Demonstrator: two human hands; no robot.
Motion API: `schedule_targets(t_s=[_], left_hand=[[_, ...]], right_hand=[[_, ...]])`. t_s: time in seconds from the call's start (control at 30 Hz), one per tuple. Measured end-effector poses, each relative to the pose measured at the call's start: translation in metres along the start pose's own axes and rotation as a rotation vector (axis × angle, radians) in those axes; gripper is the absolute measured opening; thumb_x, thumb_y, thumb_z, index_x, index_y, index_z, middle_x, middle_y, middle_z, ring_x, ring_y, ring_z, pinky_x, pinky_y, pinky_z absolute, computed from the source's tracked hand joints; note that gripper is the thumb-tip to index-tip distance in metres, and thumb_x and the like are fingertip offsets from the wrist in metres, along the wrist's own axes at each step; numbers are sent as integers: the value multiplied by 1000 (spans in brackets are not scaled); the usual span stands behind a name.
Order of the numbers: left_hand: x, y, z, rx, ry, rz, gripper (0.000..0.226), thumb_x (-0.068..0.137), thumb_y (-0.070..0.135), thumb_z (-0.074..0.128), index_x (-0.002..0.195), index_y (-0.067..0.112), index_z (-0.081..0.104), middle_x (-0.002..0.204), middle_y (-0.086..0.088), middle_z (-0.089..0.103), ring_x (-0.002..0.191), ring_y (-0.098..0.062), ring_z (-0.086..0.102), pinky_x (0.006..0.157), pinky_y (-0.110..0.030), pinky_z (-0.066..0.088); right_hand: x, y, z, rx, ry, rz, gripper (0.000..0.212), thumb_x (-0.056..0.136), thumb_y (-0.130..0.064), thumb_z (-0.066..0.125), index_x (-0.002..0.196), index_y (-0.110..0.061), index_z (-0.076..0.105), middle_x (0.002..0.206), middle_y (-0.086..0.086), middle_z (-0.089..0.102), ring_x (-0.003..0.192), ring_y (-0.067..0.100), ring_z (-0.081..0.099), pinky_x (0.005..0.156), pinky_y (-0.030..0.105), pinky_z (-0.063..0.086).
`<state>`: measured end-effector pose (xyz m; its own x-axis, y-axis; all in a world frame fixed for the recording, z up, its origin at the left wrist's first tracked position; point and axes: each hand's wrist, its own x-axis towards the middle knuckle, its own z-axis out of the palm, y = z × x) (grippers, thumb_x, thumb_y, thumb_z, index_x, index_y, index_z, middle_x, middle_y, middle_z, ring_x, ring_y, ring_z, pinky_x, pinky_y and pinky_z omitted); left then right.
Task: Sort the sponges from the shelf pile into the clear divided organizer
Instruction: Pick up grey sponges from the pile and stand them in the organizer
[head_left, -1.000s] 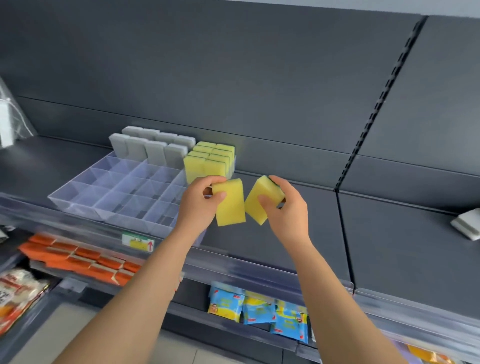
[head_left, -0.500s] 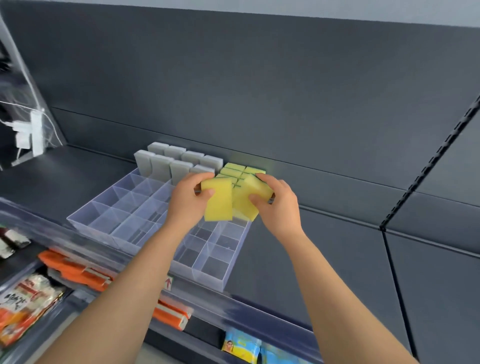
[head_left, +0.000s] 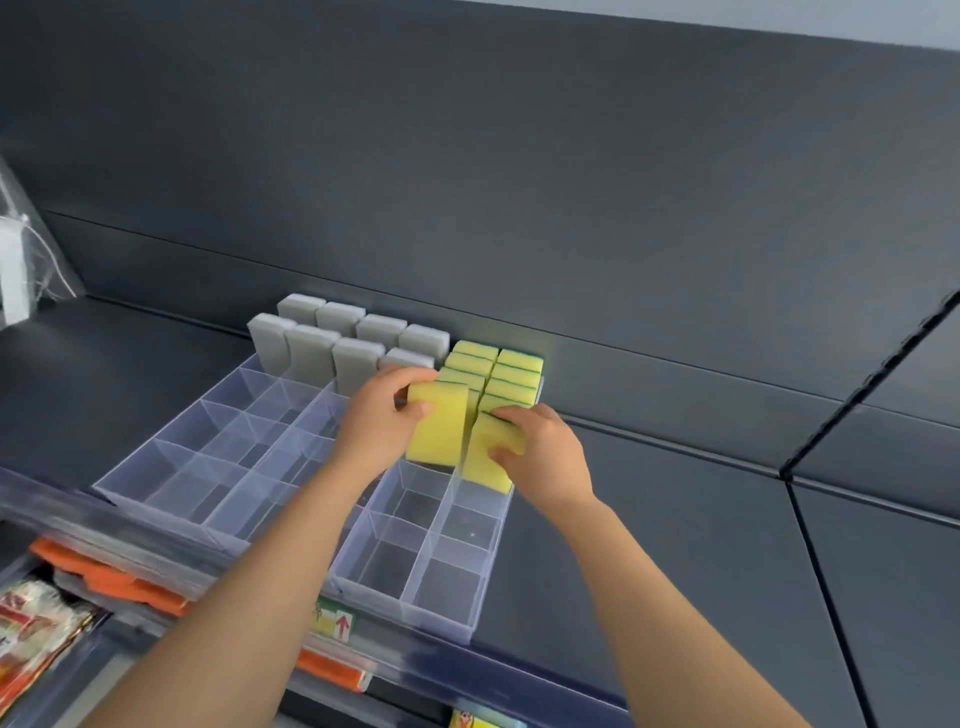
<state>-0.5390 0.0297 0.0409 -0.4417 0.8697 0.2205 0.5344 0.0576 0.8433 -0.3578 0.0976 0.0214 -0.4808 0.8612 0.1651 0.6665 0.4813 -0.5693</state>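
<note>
As left hand (head_left: 378, 422) grips left sponge (head_left: 439, 434), right hand (head_left: 546, 457) right sponge (head_left: 484, 460), over organizer (head_left: 415, 616)

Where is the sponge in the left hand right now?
The sponge in the left hand is upright mid-frame in the head view, over the organizer, in front of the yellow row and beside the second sponge in the right hand.

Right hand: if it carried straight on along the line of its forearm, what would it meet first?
Most likely the row of yellow sponges already standing in the organizer, just beyond the held sponge that the right hand grips. Depth is hard to judge; the gap looks small.
</note>
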Motion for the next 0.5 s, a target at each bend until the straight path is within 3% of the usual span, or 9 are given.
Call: schedule_targets(t_s=[0.07,0.17,0.33,0.4,0.5], left_hand=[[3,-6,0,4,-36,20,36,84,1,62,111,25,64,118,3,60,103,-21,57,94,-41,47],[8,-13,-2,60,-74,63,36,85,1,61,112,25,63,117,6,57,97,-19,57,90,-36,47],[9,-23,0,183,-140,195,34,85,0,61,112,20,63,110,9,53,71,2,46,70,-19,35],[7,-26,2,226,-168,240,34,84,0,62,113,18,63,108,10,51,73,2,46,69,-15,33],[6,-29,3,292,-159,287,36,80,3,69,114,16,64,110,7,51,89,-6,46,80,-17,34]], right_hand=[[-3,0,7,-79,37,4,44,85,-25,68,127,-30,57,110,-1,51,104,18,50,77,30,48],[-3,-3,13,-158,100,2,42,85,-26,68,126,-29,58,106,0,50,100,19,48,71,32,49],[-6,-6,17,-246,177,-30,36,84,-24,69,119,-23,63,104,4,51,91,22,50,61,31,44],[-8,-6,20,-220,189,-4,36,83,-23,70,119,-23,63,104,5,49,83,23,51,59,31,43],[-9,-7,22,-161,175,42,40,85,-22,68,124,-21,59,112,4,48,77,25,55,63,32,48]])
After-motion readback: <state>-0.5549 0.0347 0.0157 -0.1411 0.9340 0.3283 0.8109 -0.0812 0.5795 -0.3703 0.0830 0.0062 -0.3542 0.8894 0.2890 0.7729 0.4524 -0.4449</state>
